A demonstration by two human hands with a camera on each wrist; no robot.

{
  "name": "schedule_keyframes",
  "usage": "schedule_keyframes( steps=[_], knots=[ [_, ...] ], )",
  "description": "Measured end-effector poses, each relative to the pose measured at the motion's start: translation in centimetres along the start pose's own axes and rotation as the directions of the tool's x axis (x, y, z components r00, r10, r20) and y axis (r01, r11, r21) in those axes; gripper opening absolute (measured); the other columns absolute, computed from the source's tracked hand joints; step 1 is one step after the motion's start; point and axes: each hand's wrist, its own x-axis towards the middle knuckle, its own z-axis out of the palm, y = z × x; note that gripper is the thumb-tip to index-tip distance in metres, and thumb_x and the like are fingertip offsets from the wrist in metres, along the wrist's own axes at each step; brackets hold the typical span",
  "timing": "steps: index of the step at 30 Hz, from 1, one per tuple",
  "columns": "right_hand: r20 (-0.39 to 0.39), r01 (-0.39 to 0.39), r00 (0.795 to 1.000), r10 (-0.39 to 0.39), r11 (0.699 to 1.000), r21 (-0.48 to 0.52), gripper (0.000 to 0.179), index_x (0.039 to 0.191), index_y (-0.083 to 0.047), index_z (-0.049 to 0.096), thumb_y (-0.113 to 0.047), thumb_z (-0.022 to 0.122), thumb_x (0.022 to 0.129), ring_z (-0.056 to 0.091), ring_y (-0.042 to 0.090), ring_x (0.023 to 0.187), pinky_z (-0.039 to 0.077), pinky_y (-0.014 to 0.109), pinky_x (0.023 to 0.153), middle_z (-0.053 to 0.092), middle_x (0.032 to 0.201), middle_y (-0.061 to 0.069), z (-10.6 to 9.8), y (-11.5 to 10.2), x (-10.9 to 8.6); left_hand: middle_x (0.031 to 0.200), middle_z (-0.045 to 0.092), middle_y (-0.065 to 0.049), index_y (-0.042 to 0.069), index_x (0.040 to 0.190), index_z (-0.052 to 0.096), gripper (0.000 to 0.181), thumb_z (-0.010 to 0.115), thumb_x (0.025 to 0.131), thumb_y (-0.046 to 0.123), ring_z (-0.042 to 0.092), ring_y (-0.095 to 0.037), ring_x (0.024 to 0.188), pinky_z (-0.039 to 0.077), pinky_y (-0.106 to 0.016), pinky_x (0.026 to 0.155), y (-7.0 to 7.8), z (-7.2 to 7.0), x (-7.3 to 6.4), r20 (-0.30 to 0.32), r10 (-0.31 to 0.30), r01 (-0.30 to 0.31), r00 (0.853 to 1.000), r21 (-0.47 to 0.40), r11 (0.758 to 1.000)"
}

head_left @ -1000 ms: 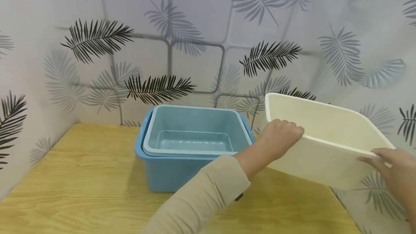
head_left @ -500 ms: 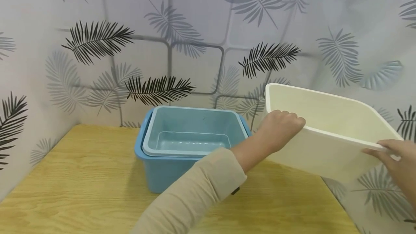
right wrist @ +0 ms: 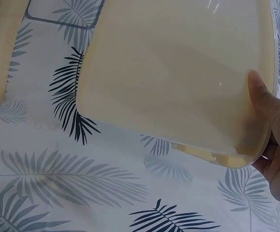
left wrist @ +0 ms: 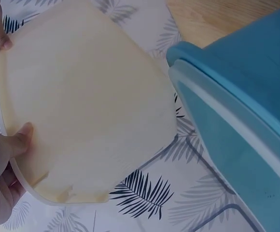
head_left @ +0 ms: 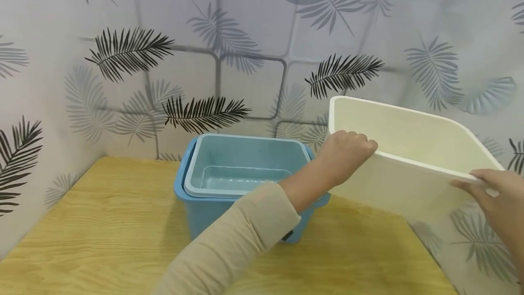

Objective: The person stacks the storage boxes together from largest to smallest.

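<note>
A cream plastic bin [head_left: 393, 185] hangs in the air at the right, tilted, its open top facing up. My left hand [head_left: 345, 156] grips the near rim towards its left end; in the left wrist view the thumb [left wrist: 23, 137] presses on the outer wall. At the rim's right end my right hand [head_left: 497, 192] pinches the edge, with its thumb [right wrist: 260, 89] against the wall in the right wrist view. Left of the cream bin, a light blue bin [head_left: 245, 151] sits nested inside a larger blue bin [head_left: 204, 217]. My left forearm hides part of both.
The blue bins stand on a wood-grain table [head_left: 102, 226], whose right edge runs below the cream bin. Behind it hangs a pale cloth [head_left: 254, 85] printed with leaves. A small dark piece [head_left: 288, 236] shows low on the blue bin's front.
Both hands have raised the cream bin a little and brought it slightly left. The grip on its rim looks the same. The blue bins stay put.
</note>
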Motion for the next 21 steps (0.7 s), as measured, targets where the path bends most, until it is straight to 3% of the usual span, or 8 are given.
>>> schedule_keyframes(
  steps=[4, 6, 9, 11, 12, 15, 17, 21],
  knots=[
    [-0.012, -0.013, 1.0, 0.013, 1.0, -0.013, 0.082, 0.07, 0.011, 0.064, -0.068, 0.04, 0.074, 0.021, -0.036, 0.088, 0.028, 0.003, 0.06, 0.06, 0.066, 0.033, 0.4, -0.6, 0.4, 0.082, 0.065, 0.013, 0.024, 0.092, 0.065, 0.024, 0.052, 0.089, 0.004, 0.057, -0.001, 0.069, 0.042, -0.015, 0.056, -0.7, -0.3, -0.3, 0.012, -0.001, 0.001, 1.0, 0.002, 1.0],
    [-0.024, -0.001, 1.0, 0.0, 1.0, -0.025, 0.083, 0.072, 0.012, 0.064, -0.067, 0.039, 0.075, 0.039, -0.027, 0.075, 0.031, 0.01, 0.058, 0.061, 0.067, 0.033, 0.8, -1.0, 0.5, 0.081, 0.065, 0.012, 0.024, 0.092, 0.066, 0.025, 0.052, 0.089, 0.003, 0.056, -0.001, 0.067, 0.039, -0.014, 0.054, -1.1, -0.3, -0.5, 0.022, -0.003, 0.003, 1.0, 0.002, 1.0],
    [-0.021, 0.02, 1.0, -0.022, 0.997, -0.071, 0.085, 0.075, 0.011, 0.065, -0.069, 0.036, 0.077, 0.059, 0.014, 0.057, 0.033, 0.021, 0.055, 0.062, 0.068, 0.032, 1.3, -1.7, 0.6, 0.08, 0.065, 0.011, 0.023, 0.091, 0.066, 0.025, 0.053, 0.088, 0.002, 0.052, -0.002, 0.064, 0.034, -0.014, 0.051, -1.8, -0.3, -1.1, 0.036, -0.01, 0.01, 0.999, -0.004, 1.0],
    [-0.02, 0.034, 0.999, -0.036, 0.995, -0.098, 0.085, 0.076, 0.01, 0.066, -0.069, 0.034, 0.078, 0.054, 0.042, 0.056, 0.033, 0.028, 0.054, 0.063, 0.068, 0.03, 1.6, -2.2, 0.8, 0.079, 0.064, 0.01, 0.022, 0.092, 0.066, 0.024, 0.054, 0.088, 0.002, 0.047, -0.003, 0.062, 0.03, -0.015, 0.051, -2.2, -0.2, -1.5, 0.046, -0.014, 0.014, 0.999, -0.01, 1.0],
    [-0.021, 0.038, 0.999, -0.041, 0.994, -0.099, 0.084, 0.076, 0.009, 0.067, -0.069, 0.035, 0.079, 0.054, 0.042, 0.056, 0.033, 0.03, 0.053, 0.063, 0.067, 0.029, 1.8, -2.4, 0.9, 0.078, 0.064, 0.01, 0.021, 0.092, 0.066, 0.024, 0.054, 0.088, 0.001, 0.045, -0.003, 0.061, 0.029, -0.015, 0.051, -2.4, -0.2, -1.6, 0.049, -0.018, 0.019, 0.999, -0.013, 1.0],
    [-0.018, 0.035, 0.999, -0.036, 0.997, -0.069, 0.081, 0.076, 0.006, 0.067, -0.069, 0.038, 0.078, 0.054, -0.002, 0.062, 0.035, 0.032, 0.055, 0.064, 0.067, 0.025, 2.3, -2.9, 1.1, 0.077, 0.064, 0.009, 0.021, 0.092, 0.066, 0.024, 0.055, 0.087, 0.001, 0.046, -0.004, 0.061, 0.029, -0.016, 0.05, -3.0, -0.3, -2.2, 0.052, -0.031, 0.032, 0.998, -0.02, 0.999],
    [-0.009, 0.031, 0.999, -0.032, 0.998, -0.045, 0.079, 0.075, 0.004, 0.068, -0.069, 0.039, 0.077, 0.037, -0.026, 0.075, 0.036, 0.031, 0.056, 0.065, 0.067, 0.023, 2.5, -3.2, 1.3, 0.078, 0.064, 0.009, 0.021, 0.093, 0.067, 0.023, 0.056, 0.087, 0.001, 0.05, -0.004, 0.062, 0.031, -0.016, 0.051, -3.4, -0.4, -2.6, 0.054, -0.038, 0.039, 0.998, -0.021, 0.999],
    [0.015, 0.026, 1.0, -0.026, 1.0, -0.003, 0.079, 0.075, 0.004, 0.069, -0.07, 0.038, 0.074, 0.02, -0.034, 0.085, 0.036, 0.03, 0.058, 0.065, 0.067, 0.022, 2.9, -3.8, 1.7, 0.08, 0.065, 0.008, 0.02, 0.095, 0.067, 0.022, 0.059, 0.086, 0.002, 0.057, -0.005, 0.067, 0.038, -0.016, 0.053, -4.1, -0.7, -3.3, 0.056, -0.051, 0.053, 0.997, -0.026, 0.998]
  ],
)
